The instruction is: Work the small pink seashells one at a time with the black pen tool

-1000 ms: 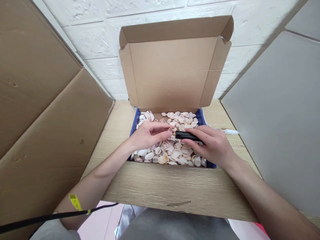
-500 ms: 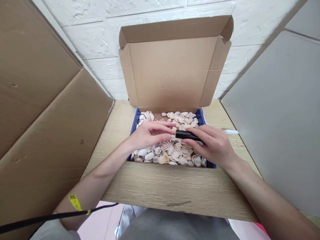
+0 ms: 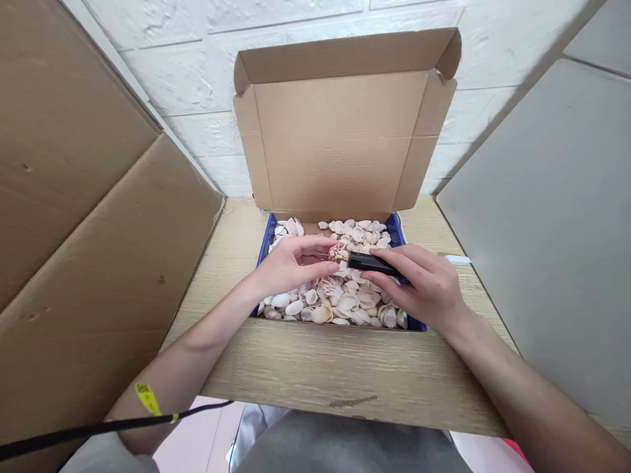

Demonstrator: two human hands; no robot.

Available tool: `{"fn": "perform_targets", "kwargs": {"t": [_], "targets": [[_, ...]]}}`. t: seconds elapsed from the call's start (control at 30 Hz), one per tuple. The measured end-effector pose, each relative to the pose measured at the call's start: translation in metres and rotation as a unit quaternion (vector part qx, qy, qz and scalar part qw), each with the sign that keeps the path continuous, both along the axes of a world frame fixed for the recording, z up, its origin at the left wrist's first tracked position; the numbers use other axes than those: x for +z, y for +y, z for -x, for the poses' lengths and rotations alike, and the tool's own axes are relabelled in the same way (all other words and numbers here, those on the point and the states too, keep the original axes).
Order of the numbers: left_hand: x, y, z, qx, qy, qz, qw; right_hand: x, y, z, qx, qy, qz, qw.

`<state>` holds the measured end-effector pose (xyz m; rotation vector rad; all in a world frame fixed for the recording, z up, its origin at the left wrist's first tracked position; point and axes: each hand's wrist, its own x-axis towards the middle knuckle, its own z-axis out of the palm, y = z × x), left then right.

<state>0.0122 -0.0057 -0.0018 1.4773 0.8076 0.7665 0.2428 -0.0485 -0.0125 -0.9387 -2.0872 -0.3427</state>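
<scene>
An open box with blue side walls [image 3: 267, 238] holds many pale seashells [image 3: 348, 302]. Above them, my right hand [image 3: 419, 279] grips a black cylindrical tool [image 3: 372, 263] between thumb and fingers, its tip pointing left. My left hand [image 3: 300, 265] pinches a small patterned shell [image 3: 339, 251] between its thumb and fingertips. The tool's tip is close beside this shell; whether they touch is not clear.
The box's cardboard lid [image 3: 340, 138] stands raised against a white brick-patterned wall [image 3: 182, 85]. A large cardboard panel [image 3: 123, 249] flanks the left, a grey panel [image 3: 552, 230] the right. A white object [image 3: 458, 260] lies on the wooden tabletop [image 3: 345, 368]. A black cable [image 3: 89, 430] crosses bottom left.
The black tool and my right hand have shifted slightly right. The patterned shell at my left fingertips now shows more clearly, as the left fingers have moved a little.
</scene>
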Motion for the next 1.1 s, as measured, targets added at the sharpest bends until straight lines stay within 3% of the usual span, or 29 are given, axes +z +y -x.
{"fn": "perform_targets", "kwargs": {"t": [0.73, 1.1], "targets": [[0.0056, -0.0019, 0.0003, -0.010, 0.024, -0.022, 0.999, -0.0003, -0.0006, 0.0007, 0.002, 0.000, 0.005, 1.000], [0.0050, 0.0012, 0.0029, -0.033, 0.012, 0.014, 0.999, -0.0021, 0.0001, -0.0006, 0.003, 0.000, 0.005, 1.000]]}}
